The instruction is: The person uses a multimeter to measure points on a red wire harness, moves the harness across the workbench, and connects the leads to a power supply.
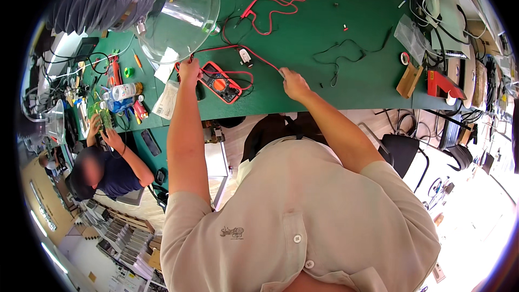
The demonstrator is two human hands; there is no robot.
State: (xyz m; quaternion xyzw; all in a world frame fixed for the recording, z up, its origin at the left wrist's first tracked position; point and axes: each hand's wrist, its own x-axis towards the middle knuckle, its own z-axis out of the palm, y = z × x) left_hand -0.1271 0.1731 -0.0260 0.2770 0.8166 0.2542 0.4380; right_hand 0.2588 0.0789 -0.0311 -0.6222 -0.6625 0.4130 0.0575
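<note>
My left hand (pixel 188 70) is closed at the left side of a red-and-black multimeter (pixel 220 83), which lies on the green bench with its orange dial up. A red test lead (pixel 258 58) stretches from beside that hand to my right hand (pixel 295 84), whose fingers are closed around its end. The left fingers pinch something by the lead; a bit of red shows there, but they cover most of it. Between my hands, just above the meter, lies a small white-and-black device (pixel 245 57). More red lead (pixel 238 72) loops out of the meter's right side.
A clear funnel-shaped extraction hood (pixel 181 19) hangs over the upper left. Farther back lies a tangled red cable (pixel 281 2); a thin black cable (pixel 346 51) is at right. To the left, a co-worker's hands (pixel 112 139) hold a green circuit board (pixel 100 113).
</note>
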